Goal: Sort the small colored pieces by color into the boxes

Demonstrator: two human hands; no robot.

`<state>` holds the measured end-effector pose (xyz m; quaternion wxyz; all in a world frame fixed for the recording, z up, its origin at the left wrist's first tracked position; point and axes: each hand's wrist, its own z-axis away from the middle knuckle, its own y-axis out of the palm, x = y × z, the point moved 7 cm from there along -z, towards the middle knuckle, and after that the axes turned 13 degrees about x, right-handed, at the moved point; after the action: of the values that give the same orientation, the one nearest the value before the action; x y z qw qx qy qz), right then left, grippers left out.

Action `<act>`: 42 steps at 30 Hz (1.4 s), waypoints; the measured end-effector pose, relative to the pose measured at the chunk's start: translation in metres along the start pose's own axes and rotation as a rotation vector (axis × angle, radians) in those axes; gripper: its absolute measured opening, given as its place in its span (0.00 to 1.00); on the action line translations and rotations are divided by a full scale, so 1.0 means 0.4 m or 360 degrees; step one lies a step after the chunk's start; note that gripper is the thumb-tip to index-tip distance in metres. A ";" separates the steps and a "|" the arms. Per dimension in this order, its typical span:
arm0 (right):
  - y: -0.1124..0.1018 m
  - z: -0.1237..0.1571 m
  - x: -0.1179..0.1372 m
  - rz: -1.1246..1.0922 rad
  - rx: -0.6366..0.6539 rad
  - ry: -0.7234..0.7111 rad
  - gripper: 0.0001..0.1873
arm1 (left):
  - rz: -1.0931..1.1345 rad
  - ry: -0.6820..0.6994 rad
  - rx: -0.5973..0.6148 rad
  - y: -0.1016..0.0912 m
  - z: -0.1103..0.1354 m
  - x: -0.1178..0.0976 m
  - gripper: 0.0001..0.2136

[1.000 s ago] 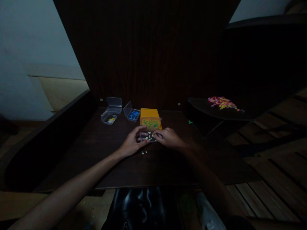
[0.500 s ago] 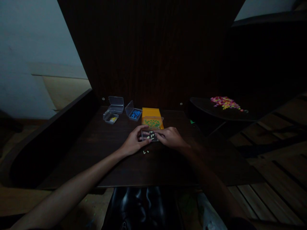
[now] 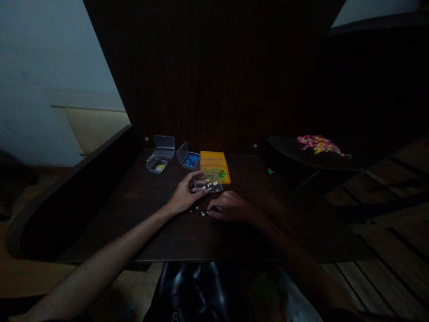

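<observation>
My left hand (image 3: 185, 193) grips the left side of a clear plastic box (image 3: 219, 188), its thumb along the near edge. Inside the box lie several small pale pieces (image 3: 209, 184). My right hand (image 3: 229, 207) rests low over the dark table, fingers curled together, fingertips at a few loose pale pieces (image 3: 203, 213). Whether a piece sits between those fingertips is too small to tell. Just behind the clear box is a yellow-orange box (image 3: 227, 175) with green bits (image 3: 221, 173) in it, partly seen through the clear lid.
Open clear boxes stand at the back left: one with blue pieces (image 3: 191, 159), another with yellow and white pieces (image 3: 160, 167). A heap of pink and yellow pieces (image 3: 318, 144) lies on a side shelf (image 3: 284, 150). A raised panel (image 3: 73, 188) borders the table's left.
My right hand has left the clear box and come down toward me, to the loose pieces on the table. The clear box has tilted and shifted slightly in my left hand.
</observation>
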<state>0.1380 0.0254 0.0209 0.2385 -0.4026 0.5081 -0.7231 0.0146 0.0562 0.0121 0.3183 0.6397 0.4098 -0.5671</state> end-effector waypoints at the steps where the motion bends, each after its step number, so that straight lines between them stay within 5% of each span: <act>1: 0.003 -0.003 0.000 0.0020 0.0007 0.0015 0.09 | -0.0004 0.0008 0.0005 -0.001 -0.001 0.000 0.30; 29: 0.019 -0.017 0.003 -0.0088 0.0178 0.0067 0.06 | 0.0043 -0.0003 -0.0032 -0.010 -0.002 -0.001 0.31; 36: -0.082 0.006 -0.030 -0.0437 -0.0188 -0.0111 0.11 | 0.0157 0.0041 0.0032 -0.005 -0.003 0.008 0.32; 39: -0.138 -0.004 -0.038 -0.0343 -0.0394 -0.0095 0.11 | 0.0192 0.0052 0.0105 0.005 -0.001 0.003 0.32; 42: -0.153 -0.045 -0.029 -0.0114 -0.0356 0.0005 0.10 | 0.0149 0.0084 0.0107 0.008 0.003 -0.005 0.31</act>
<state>0.1338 0.0665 0.0707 0.1652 -0.4436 0.5713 -0.6705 0.0169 0.0534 0.0138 0.3118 0.6832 0.3683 -0.5480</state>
